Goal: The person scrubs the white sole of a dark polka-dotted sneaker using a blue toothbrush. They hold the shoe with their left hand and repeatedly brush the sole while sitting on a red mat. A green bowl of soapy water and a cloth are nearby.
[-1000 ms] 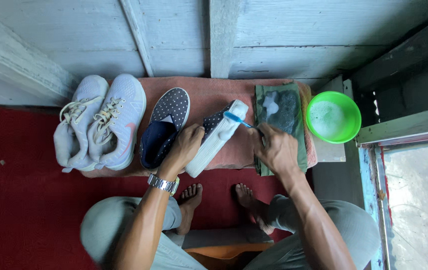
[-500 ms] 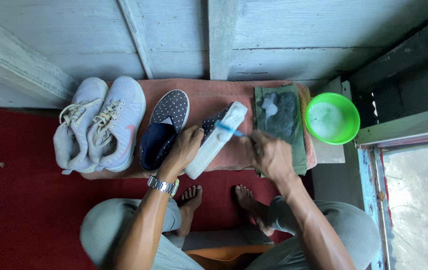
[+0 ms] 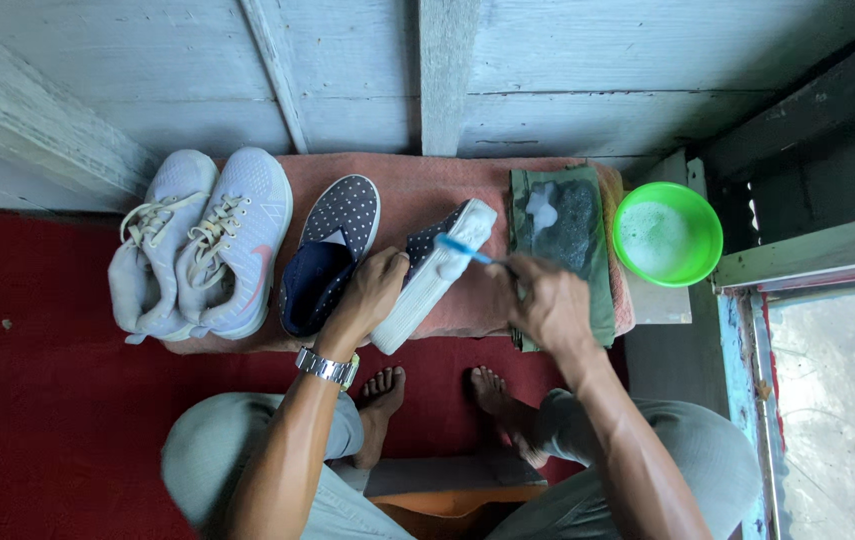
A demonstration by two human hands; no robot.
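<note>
Green bowl [image 3: 704,262] of seemingly soapy water [image 3: 655,240]

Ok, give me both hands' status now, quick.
Left hand: closed around the dotted slip-on shoe, tilting it on its side.
Right hand: closed on the blue toothbrush, bristles at the shoe's white sole.

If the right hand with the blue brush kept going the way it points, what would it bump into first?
Probably the dotted shoe that the left hand holds tilted on its side. The right hand points its blue toothbrush up-left, and the brush head already seems to lie at the shoe's white sole, though depth is hard to judge.
</note>
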